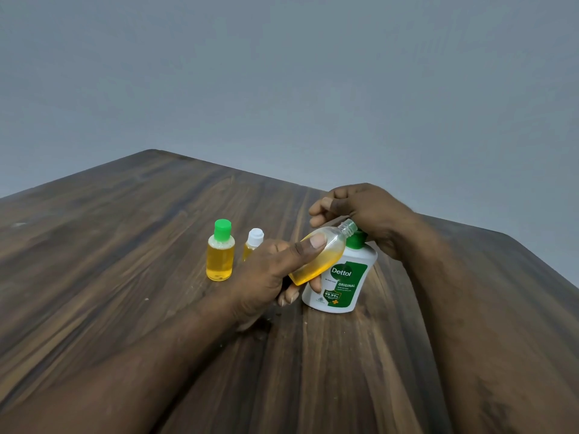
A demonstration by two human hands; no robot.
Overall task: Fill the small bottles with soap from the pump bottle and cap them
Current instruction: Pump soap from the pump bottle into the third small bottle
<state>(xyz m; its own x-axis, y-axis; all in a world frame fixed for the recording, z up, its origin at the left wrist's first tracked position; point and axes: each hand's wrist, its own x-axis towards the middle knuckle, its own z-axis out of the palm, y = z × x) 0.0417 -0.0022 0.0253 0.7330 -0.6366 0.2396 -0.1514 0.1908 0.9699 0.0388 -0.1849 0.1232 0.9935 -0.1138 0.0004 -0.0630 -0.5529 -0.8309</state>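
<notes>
Left hand (269,277) pinches the small clear plastic bottle (313,269), thumb on top and fingers beneath. It is tilted, its open mouth right at the top of the white Dettol pump bottle (341,283). It's roughly half full of yellow soap, so I'd judge it light, thin-walled, squashable and slick if dribbled on; that mid-body hold looks sensible. Right hand (366,214) curls over the green pump head (357,240), hiding the nozzle, and I can't tell whether soap flows. Left of the pump bottle stand a full green-capped small bottle (220,255) and a white-capped small bottle (254,238), half hidden behind the left hand.

Three small bottles: green-capped bottle (220,260), white-capped bottle (254,238), uncapped bottle (333,242). One pump bottle (344,277).
</notes>
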